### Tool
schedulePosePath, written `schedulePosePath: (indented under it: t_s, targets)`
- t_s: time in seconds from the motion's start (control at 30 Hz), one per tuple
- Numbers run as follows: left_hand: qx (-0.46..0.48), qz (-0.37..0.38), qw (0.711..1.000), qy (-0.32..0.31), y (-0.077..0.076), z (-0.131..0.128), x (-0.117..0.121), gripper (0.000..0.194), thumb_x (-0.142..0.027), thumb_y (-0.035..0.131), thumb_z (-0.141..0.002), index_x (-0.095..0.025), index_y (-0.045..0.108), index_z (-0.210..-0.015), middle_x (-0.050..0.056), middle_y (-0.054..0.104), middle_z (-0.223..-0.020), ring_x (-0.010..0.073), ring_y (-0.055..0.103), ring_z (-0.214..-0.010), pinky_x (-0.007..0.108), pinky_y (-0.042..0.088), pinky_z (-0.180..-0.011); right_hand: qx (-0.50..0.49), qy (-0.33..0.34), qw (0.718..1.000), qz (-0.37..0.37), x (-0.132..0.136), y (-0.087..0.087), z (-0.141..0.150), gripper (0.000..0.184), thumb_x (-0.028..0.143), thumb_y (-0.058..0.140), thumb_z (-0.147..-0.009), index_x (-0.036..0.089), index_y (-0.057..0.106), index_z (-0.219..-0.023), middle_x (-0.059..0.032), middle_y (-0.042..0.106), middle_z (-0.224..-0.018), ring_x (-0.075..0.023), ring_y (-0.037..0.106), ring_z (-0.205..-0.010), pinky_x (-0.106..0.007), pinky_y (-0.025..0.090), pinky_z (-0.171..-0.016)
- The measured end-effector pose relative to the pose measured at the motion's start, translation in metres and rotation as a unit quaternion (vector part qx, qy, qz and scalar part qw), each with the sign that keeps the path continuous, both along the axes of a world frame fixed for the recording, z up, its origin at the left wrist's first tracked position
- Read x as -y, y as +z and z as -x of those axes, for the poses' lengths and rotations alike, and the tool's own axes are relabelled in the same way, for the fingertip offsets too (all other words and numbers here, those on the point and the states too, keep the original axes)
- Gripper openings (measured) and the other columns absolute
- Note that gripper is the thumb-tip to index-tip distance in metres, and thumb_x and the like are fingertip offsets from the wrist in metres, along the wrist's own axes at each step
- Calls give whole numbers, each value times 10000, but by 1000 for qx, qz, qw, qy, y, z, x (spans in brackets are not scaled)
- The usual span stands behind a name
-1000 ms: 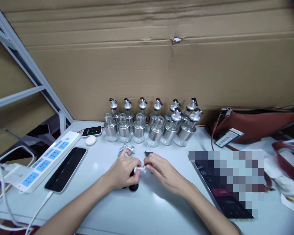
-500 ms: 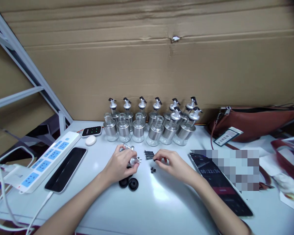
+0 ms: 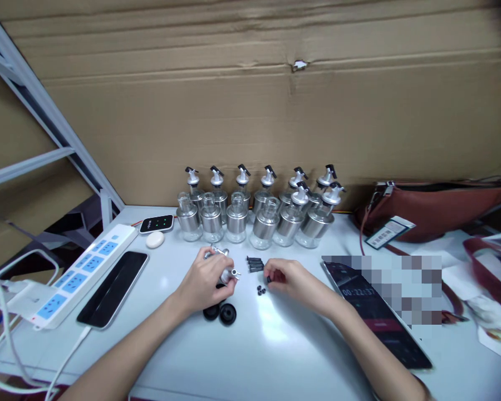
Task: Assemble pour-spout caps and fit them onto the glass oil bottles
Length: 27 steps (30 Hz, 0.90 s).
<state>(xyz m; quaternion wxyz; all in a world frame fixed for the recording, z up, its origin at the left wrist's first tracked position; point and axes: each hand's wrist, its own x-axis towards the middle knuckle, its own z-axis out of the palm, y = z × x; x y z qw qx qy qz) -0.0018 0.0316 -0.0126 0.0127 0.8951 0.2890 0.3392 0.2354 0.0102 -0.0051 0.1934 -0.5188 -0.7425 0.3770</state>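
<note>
My left hand point(image 3: 209, 278) is closed around a silver pourer spout point(image 3: 232, 274), whose narrow end points right. Beneath that hand lie black ring-shaped stoppers point(image 3: 227, 314), partly covered by it. Between thumb and forefinger, my right hand point(image 3: 284, 278) pinches a small black piece point(image 3: 269, 279), too small to make out fully. Just left of those fingertips are several thin black stems point(image 3: 255, 264) lying side by side. A cluster of tiny black caps point(image 3: 261, 290) sits on the table below them.
Glass bottles with metal bands point(image 3: 236, 220) stand in two rows at the back, many with spouts. To the left are a phone point(image 3: 113, 291) and a power strip point(image 3: 83, 273). A tablet point(image 3: 371, 312) and a brown bag point(image 3: 438, 209) lie to the right.
My right hand has shifted slightly away from the black stems, its fingers curled more, with the small black piece now showing at the fingertips. The spout in my left hand has turned slightly.
</note>
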Motion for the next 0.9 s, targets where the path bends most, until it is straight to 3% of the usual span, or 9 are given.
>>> schedulePosePath:
  t_s: [0.6, 0.9]
  targets:
    - [-5, 11, 1000, 2, 0, 0, 0, 103, -164, 458, -791, -185, 486, -888, -4, 641, -730, 144, 573, -645, 360, 405, -837, 34, 72, 996, -45, 4, 1, 6, 338, -31, 509, -674, 156, 704, -878, -32, 614, -783, -156, 562, -700, -266, 433, -664]
    - [-8, 14, 1000, 1, -2, -1, 1, 108, -159, 451, -791, -188, 478, -892, -8, 638, -727, 139, 564, -625, 360, 408, -833, 16, 80, 996, -36, 7, 1, 15, 269, -7, 594, -695, 155, 716, -871, -50, 625, -828, -166, 584, -712, -287, 462, -679]
